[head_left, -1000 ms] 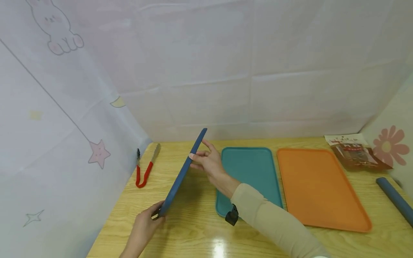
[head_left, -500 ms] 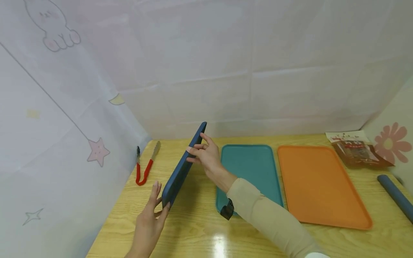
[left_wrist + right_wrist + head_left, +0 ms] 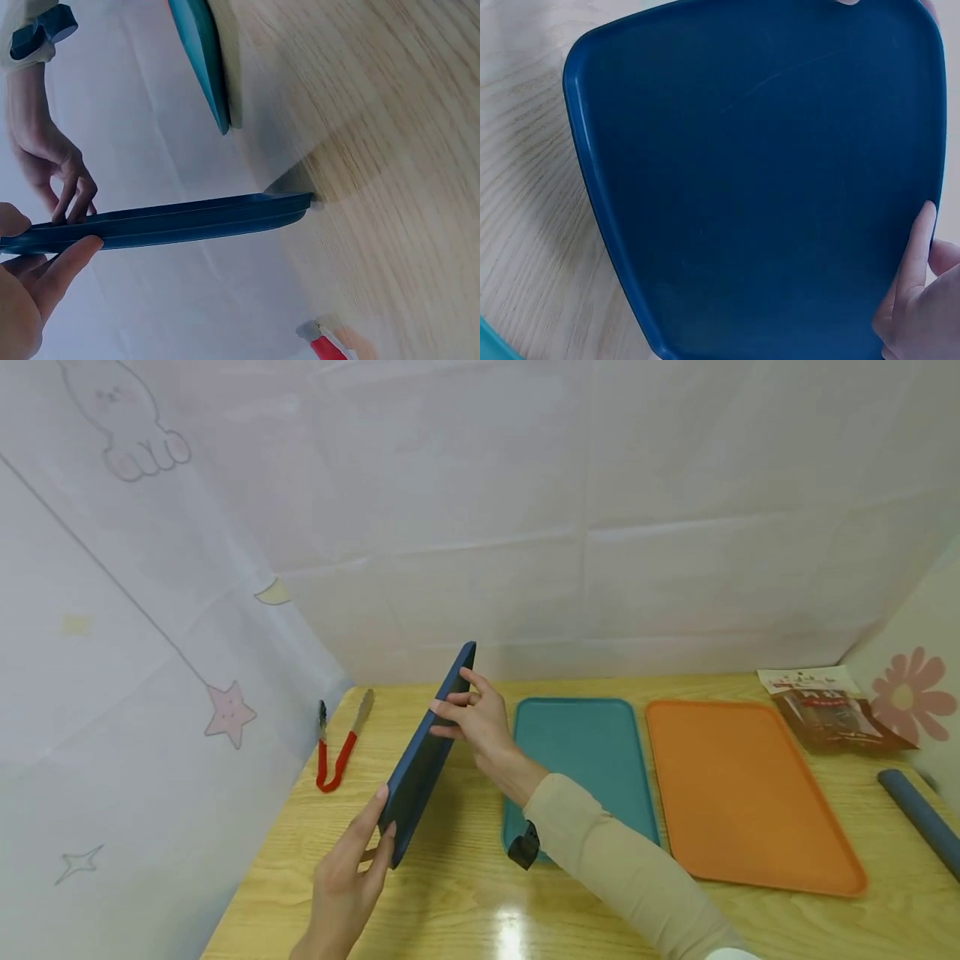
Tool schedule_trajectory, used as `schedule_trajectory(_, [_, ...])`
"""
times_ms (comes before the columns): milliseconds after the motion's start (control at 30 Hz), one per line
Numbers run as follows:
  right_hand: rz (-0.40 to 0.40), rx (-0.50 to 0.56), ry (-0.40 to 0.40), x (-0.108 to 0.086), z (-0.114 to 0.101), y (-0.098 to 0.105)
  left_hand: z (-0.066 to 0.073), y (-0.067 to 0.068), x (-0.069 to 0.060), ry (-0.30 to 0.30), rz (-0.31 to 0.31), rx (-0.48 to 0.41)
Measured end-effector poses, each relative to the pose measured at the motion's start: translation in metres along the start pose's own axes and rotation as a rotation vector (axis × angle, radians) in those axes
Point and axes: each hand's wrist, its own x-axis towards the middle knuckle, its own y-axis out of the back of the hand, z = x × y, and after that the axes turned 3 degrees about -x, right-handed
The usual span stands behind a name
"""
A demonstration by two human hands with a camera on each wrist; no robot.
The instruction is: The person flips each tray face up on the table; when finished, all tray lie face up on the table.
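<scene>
A dark blue tray (image 3: pixel 420 760) is held up on its side, steeply tilted, at the left of the table. My left hand (image 3: pixel 345 872) grips its near end, fingers on one face and thumb on the other. Higher up, my right hand (image 3: pixel 483 727) holds the long upper edge between thumb and fingers. The right wrist view shows the tray's flat face (image 3: pixel 757 180) with a thin pale scratch; nothing lies on it. In the left wrist view the tray (image 3: pixel 187 223) appears edge-on, its far corner close to the wood; whether it touches, I cannot tell.
A teal tray (image 3: pixel 577 743) lies right of the blue one, then an orange tray (image 3: pixel 742 793). Red-handled tongs (image 3: pixel 335 768) lie at the left edge. At far right are a brown packaged bag (image 3: pixel 832 714) and a blue-grey bar (image 3: pixel 918 814). Fabric walls enclose the table.
The tray has turned so more of its right-hand face shows. My left hand's fingers opened beside the near end, then closed on it again. The right hand shifted slightly up and left.
</scene>
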Motion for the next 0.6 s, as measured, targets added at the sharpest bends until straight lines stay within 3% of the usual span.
schedule_trajectory(67, [-0.022,-0.014,0.001,0.0,0.001,0.0,0.0,0.001,0.002,-0.035,0.042,0.002])
schedule_trajectory(233, [-0.068,-0.099,-0.042,0.005,0.009,0.015,-0.001,0.001,0.003,-0.029,0.073,0.01])
schedule_trajectory(400, [-0.131,-0.288,-0.214,0.01,0.037,0.043,-0.003,0.004,0.001,0.003,0.107,0.026])
schedule_trajectory(600, [-0.218,-0.553,-0.355,0.013,0.068,0.062,-0.003,0.008,0.002,0.078,0.165,-0.036])
